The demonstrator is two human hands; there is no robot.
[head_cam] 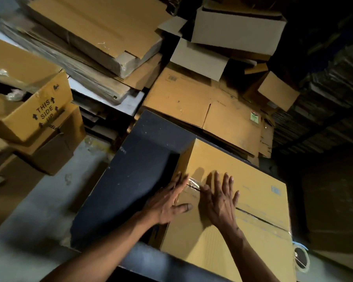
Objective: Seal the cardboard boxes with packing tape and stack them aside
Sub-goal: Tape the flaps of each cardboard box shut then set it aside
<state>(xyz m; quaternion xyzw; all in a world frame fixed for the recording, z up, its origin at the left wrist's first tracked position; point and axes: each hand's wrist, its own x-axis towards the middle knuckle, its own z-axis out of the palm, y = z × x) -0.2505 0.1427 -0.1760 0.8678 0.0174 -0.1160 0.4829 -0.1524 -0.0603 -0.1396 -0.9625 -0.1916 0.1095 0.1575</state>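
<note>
While clear packing tape (193,185) is covering the seam, we are pressing it onto the closed brown cardboard box (243,192). Our left hand (167,202) and right hand (220,198) are lying flat, fingers straight, gripping nothing. Next, probably, smoothing onward, then stacking.

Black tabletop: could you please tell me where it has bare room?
The black tabletop is bare left of the cardboard box, from both hands to its far corner. Beyond it, flattened cartons crowd everything.

Matt cardboard box (228,200) (glossy clear tape (193,183)).
</note>
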